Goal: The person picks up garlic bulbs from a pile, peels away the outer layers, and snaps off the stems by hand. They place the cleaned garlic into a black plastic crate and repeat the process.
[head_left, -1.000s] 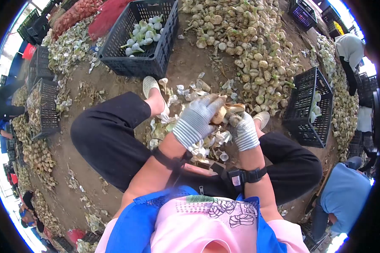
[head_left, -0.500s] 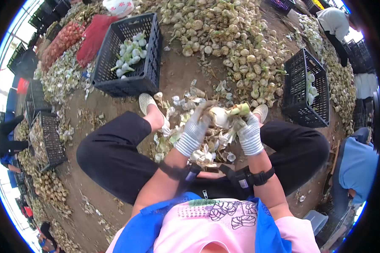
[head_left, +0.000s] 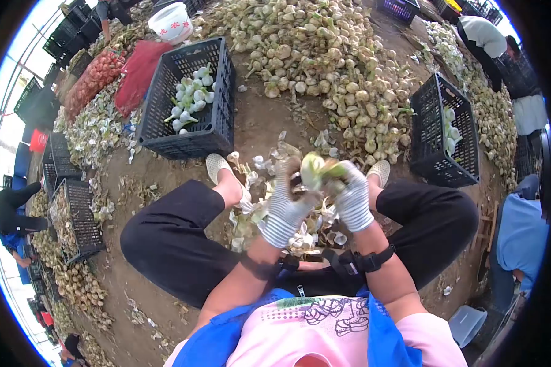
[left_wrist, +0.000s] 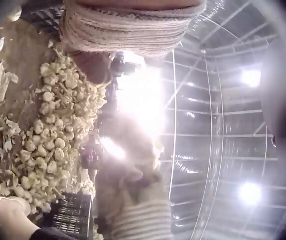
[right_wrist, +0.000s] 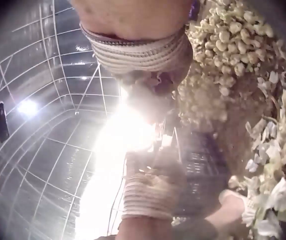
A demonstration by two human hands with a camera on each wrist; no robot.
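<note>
In the head view both hands wear striped knit gloves with soiled fingers, and they are close together above the peelings between the legs. My right hand (head_left: pixel 351 194) grips a whitish-green garlic bulb (head_left: pixel 312 170) by its stem side. My left hand (head_left: pixel 289 199) is just left of the bulb, its thumb and fingers spread apart with a dark gap between them. Loose garlic skins (head_left: pixel 303 238) lie on the ground below. Glare and blur hide most of the fingers in both wrist views.
A black crate (head_left: pixel 187 147) with peeled white garlic stands ahead on the left; another crate (head_left: pixel 446 165) is on the right. A large heap of garlic (head_left: pixel 349 79) spreads ahead. Beyond are a white bucket (head_left: pixel 170 24), red net sacks (head_left: pixel 138 76) and several people working.
The bulb has turned so its pale green side faces up, still with the right hand. The left hand has come away from around it and its fingers have spread. The head view has shifted.
</note>
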